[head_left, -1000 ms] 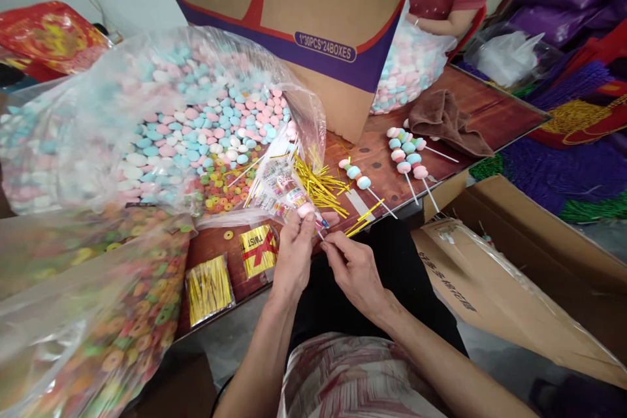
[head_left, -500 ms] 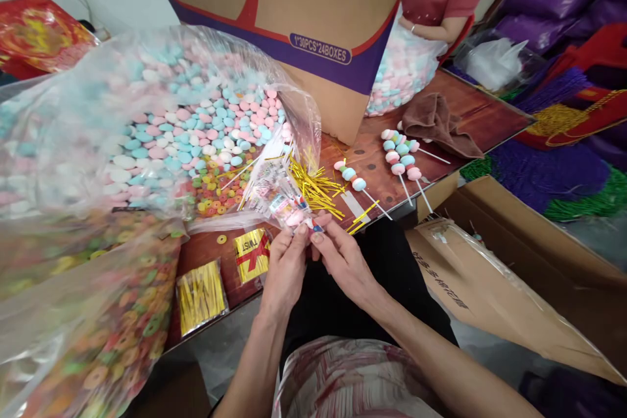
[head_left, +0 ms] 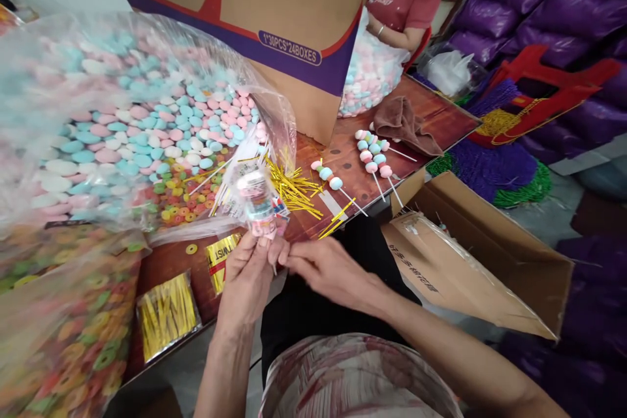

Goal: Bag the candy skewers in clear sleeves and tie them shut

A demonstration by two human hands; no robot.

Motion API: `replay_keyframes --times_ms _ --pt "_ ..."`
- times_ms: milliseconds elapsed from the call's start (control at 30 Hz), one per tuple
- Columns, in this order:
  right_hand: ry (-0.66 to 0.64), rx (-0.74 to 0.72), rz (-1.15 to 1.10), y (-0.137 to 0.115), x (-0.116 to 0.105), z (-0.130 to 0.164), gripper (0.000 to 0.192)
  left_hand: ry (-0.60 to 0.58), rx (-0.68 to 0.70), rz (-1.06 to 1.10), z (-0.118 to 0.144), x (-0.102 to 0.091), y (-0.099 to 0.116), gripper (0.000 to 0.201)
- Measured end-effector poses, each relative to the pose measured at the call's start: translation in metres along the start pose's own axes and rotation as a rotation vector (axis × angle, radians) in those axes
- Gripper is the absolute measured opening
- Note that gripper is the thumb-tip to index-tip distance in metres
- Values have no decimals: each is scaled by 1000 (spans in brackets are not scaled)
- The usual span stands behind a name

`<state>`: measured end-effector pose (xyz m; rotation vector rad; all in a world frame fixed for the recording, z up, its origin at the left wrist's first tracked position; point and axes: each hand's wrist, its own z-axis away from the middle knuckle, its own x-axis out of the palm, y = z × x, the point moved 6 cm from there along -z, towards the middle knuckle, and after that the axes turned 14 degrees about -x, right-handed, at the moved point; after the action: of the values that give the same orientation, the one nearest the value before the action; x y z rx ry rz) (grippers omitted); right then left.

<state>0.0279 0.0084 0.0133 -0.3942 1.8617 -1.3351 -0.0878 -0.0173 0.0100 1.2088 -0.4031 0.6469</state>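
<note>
My left hand is closed around the lower end of a marshmallow skewer, a stack of pink, white and blue sweets in a clear printed wrapper. It stands upright above the fist, and a bit of stick shows below the fingers. My right hand meets the left at the wrapper's base, its fingertips pinched together; what lies between them is too small to make out. Beyond the hands are loose gold twist ties and white sticks. An unwrapped marshmallow skewer lies to the right.
Left stand a big bag of marshmallows and a bag of gummy rings. Twist-tie packs lie near the edge. More skewers, a brown cloth, a tall carton and an open box are about. A co-worker sits opposite.
The wrapped skewer has come upright in my left hand. My right hand has turned flatter, its fingertips now at the wrapper's base. The view has swung right.
</note>
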Motion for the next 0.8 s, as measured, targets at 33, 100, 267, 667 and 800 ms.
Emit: replay_keyframes --times_ms 33,100,267,667,800 --pt "23 -23 261 3 -20 2 27 26 10 -9 -3 0 0 17" --pt "21 1 707 12 -58 5 23 65 0 -12 -9 -1 -2 20" --pt "-344 -150 1187 41 -95 -5 24 103 -68 58 -18 -7 -10 28" --pt "-254 -471 1143 61 -90 -21 24 233 -115 92 -28 -17 -17 32" --pt "2 -309 808 49 -84 -26 16 280 -39 35 -29 -15 -17 28"
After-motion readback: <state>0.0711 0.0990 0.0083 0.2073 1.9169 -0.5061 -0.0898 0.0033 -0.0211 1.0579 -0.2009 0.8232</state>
